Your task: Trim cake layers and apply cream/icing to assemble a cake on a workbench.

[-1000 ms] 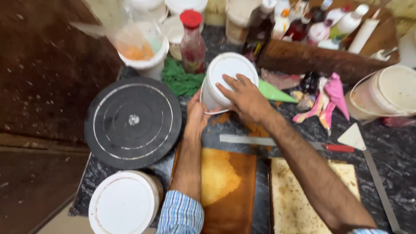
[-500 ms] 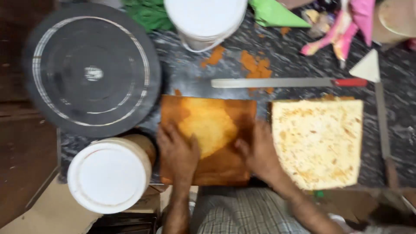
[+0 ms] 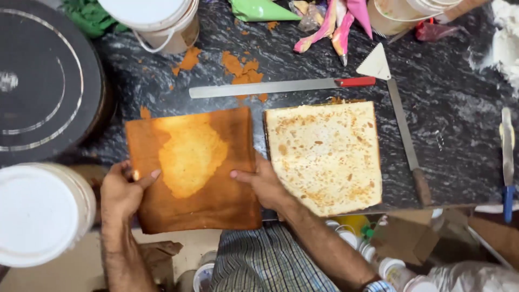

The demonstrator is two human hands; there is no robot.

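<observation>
Both forearms are bare, with the left hand (image 3: 121, 192) and right hand (image 3: 265, 184) ungloved and ringless. A blue-and-white checked shirt shows at bottom centre, and a checked cuff sits at the lower right.

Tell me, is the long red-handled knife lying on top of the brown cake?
No, the knife lies on the dark counter beyond the brown cake, not touching it.

Brown cake slab (image 3: 194, 167) between left hand (image 3: 121, 192) and right hand (image 3: 265, 184): matt, spongy, crust torn off mid-top. Pale cake slab (image 3: 324, 154) right of right hand: rough, porous crumb. Counter (image 3: 448, 124): glossy black stone. Long knife (image 3: 281, 86) beyond hands: brushed metal, red plastic handle.
</observation>
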